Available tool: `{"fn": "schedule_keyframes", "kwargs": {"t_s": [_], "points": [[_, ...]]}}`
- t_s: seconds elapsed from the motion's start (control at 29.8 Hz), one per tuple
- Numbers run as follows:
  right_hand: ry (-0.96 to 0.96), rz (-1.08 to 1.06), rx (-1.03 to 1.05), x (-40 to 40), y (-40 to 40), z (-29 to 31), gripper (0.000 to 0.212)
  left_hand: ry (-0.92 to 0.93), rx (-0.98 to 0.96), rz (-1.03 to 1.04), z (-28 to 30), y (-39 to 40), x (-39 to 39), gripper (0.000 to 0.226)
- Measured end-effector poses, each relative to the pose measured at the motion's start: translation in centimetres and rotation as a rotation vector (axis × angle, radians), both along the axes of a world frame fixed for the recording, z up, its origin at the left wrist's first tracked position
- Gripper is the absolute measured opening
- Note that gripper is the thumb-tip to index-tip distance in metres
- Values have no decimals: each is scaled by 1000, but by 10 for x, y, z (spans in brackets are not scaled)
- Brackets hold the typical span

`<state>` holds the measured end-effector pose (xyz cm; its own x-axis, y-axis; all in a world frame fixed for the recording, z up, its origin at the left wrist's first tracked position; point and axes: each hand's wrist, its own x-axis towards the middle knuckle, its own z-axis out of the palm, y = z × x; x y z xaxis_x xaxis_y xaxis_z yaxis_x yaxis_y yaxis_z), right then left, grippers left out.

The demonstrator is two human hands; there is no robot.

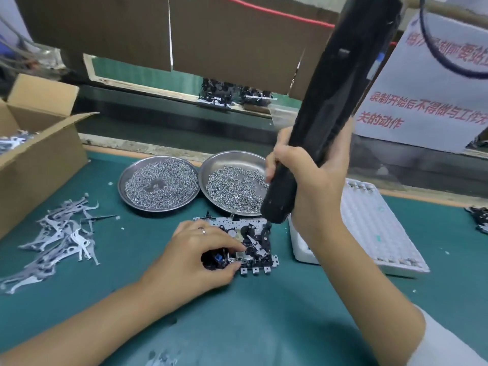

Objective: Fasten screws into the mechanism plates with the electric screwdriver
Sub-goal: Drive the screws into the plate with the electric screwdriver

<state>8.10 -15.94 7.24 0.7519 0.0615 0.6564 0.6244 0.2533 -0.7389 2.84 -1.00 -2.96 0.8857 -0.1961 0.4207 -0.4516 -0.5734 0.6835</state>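
1. Nearest the camera, the left hand [195, 256] presses down on the near-left part of the mechanism plate [253, 244], its fingertips curled onto the black parts there. This grip pins the plate flat on the green counter [264, 326].
2. The right hand [311, 186] is wrapped round the lower body of the black electric screwdriver [317, 114], a closed grip on the tool. The tool leans away to the upper right, with its tip at the plate's far-right corner.
3. Judged from this, one screw is being driven or seated at that corner. Whether other holes already carry screws is too small to tell, so the share done cannot be stated.
4. Left of the plate lies a loose heap of flat metal levers [58, 239], well apart from the hands.
5. Just right of the plate stands a white parts tray [375, 223], close to the right wrist, so room on that side is tight.
6. Just beyond the plate sit two steel dishes of screws, the left dish [158, 182] and the right dish [232, 182]. The tool's nose hangs over the right dish's near edge.
7. A cardboard box [39, 154] bounds the far left.
8. Farthest off, a conveyor [171, 120] carries more mechanisms, which suggests more plates remain.
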Motion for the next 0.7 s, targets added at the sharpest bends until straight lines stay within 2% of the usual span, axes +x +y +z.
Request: {"fn": "schedule_keyframes", "kwargs": {"t_s": [0.1,0.27,0.54,0.7], "points": [[36,9,39,-13,12,-13,27,8,3,-2,-1,0,-3,22],[191,59,97,-20,21,-18,24,11,1,-7,-6,1,-6,20],[263,87,120,-16,18,-14,40,-26,-15,-13,-6,1,-2,22],[262,99,108,-13,16,-13,41,-39,-11,-13,-5,1,0,24]]}}
